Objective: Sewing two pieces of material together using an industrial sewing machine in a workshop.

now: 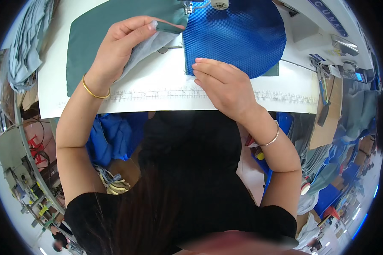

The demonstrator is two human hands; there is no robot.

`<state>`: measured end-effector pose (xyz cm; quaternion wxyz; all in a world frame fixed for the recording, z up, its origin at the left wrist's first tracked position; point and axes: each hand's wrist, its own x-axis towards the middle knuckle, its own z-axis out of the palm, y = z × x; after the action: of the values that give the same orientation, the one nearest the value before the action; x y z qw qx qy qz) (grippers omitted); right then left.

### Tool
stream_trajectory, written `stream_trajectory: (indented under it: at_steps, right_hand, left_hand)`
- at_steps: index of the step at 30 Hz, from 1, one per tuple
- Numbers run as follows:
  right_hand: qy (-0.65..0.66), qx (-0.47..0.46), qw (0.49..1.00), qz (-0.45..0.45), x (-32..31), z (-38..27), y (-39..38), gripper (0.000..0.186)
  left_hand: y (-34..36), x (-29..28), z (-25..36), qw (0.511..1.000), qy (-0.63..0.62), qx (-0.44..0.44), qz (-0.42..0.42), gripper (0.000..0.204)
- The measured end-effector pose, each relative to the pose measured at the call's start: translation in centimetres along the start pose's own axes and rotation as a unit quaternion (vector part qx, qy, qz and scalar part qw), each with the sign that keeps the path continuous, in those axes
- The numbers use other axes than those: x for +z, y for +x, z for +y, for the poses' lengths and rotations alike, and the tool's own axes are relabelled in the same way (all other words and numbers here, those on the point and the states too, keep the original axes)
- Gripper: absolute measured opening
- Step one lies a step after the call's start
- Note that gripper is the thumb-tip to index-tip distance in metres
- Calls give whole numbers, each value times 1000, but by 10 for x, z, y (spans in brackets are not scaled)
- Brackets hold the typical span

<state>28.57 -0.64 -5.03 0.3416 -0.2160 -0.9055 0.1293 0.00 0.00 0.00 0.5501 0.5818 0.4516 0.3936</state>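
My left hand [122,44] is closed, pinching a turned-up edge of green fabric [87,51] between thumb and fingers; the fabric's pale grey underside shows below the hand. To the right lies blue mesh fabric [238,36] with a rounded outline, and a strip of green shows beneath its near right edge. My right hand [225,85] rests on the mesh's near left corner, its fingers stretched out side by side. At the top, the presser foot [188,7] of a sewing machine stands where the green fabric and the mesh meet.
The white sewing table [153,102] has a printed ruler along its near edge. The machine's white body [304,32] rises at the right. Scissors or snips [324,104] lie on cardboard at the table's right end. Grey-green cloth pieces [27,46] hang at the left.
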Motion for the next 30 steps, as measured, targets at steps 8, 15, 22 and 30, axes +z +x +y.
stream_trajectory:
  at_steps: [8, 15, 22, 30]
  right_hand:
    - [-9, 9, 998, -63, -17, -9, 13, 17]
    - [-257, -26, 966, -32, -12, 16, 54, 40]
    - [-292, 45, 951, -96, -3, 24, 38, 48]
    - [-257, 48, 962, -78, -2, 27, 35, 47]
  left_hand:
    - [-1, 16, 5, 998, 10, 52, -16, 30]
    - [-2, 14, 9, 998, 10, 57, 27, 31]
    - [-3, 13, 5, 998, 16, 56, 20, 30]
    - [-6, 33, -4, 867, 407, 285, -27, 26]
